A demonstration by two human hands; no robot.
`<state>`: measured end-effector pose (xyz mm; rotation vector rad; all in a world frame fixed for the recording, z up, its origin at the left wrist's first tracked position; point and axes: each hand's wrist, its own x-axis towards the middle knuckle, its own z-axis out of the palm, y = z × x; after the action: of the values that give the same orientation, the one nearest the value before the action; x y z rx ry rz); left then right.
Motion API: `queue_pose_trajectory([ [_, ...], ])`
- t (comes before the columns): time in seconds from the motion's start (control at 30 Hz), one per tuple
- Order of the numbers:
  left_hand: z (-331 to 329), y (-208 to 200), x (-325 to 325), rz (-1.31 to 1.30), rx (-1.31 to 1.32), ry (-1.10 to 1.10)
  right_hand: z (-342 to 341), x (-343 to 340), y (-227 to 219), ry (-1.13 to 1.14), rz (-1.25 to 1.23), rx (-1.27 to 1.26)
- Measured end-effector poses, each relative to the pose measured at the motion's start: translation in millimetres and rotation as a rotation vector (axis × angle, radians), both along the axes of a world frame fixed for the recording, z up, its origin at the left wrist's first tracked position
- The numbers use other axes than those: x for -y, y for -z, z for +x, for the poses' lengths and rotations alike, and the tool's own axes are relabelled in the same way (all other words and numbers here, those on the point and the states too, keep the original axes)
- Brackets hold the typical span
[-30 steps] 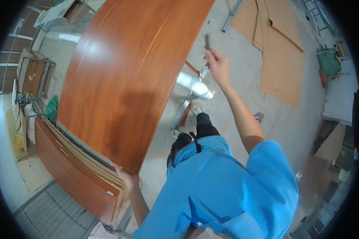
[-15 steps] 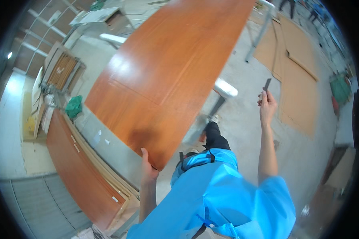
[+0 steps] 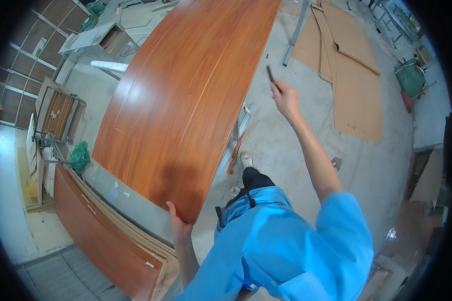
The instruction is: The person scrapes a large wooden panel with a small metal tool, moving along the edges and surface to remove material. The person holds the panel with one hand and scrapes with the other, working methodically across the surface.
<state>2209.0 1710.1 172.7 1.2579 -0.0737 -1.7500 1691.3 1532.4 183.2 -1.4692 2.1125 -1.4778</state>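
Observation:
A long reddish-brown wooden door panel (image 3: 186, 95) stretches away from me, with a narrow rectangular line pattern on its glossy face. My left hand (image 3: 180, 227) grips its near corner, thumb on top and fingers hidden beneath. Out past the panel's right edge, my right hand (image 3: 286, 100) is closed around a thin, dark, flat tool (image 3: 270, 74) that points up and away. The tool's exact kind is too small to make out. It is held apart from the panel. A white padded support end (image 3: 109, 66) sticks out on the panel's left side.
Metal support legs (image 3: 236, 143) stand by the panel's right edge, close to my feet. Brown cardboard sheets (image 3: 354, 95) cover floor at the right. More reddish-brown panels (image 3: 98, 236) lie stacked at the lower left, near a green bag (image 3: 79, 156). A pale table (image 3: 93, 37) stands at the far left.
My right hand with the tool has swung leftward and forward, nearer the panel's right edge. The padded support end at that edge no longer shows. My left hand keeps the same corner.

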Motion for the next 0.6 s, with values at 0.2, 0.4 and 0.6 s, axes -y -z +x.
queue_pose_trajectory([
  [0.2, -5, -12, -11, -0.023, 0.140, -0.045, -56, 125, 18, -0.043, -0.054, -0.391],
  [0.4, -15, -28, -17, 0.131, 0.366, -0.095, -24, 98, 59, -0.151, -0.193, -0.403],
  [0.6, -22, -39, -12, 0.151, 0.293, -0.127, 93, -34, 42, -0.577, -0.057, -0.427],
])
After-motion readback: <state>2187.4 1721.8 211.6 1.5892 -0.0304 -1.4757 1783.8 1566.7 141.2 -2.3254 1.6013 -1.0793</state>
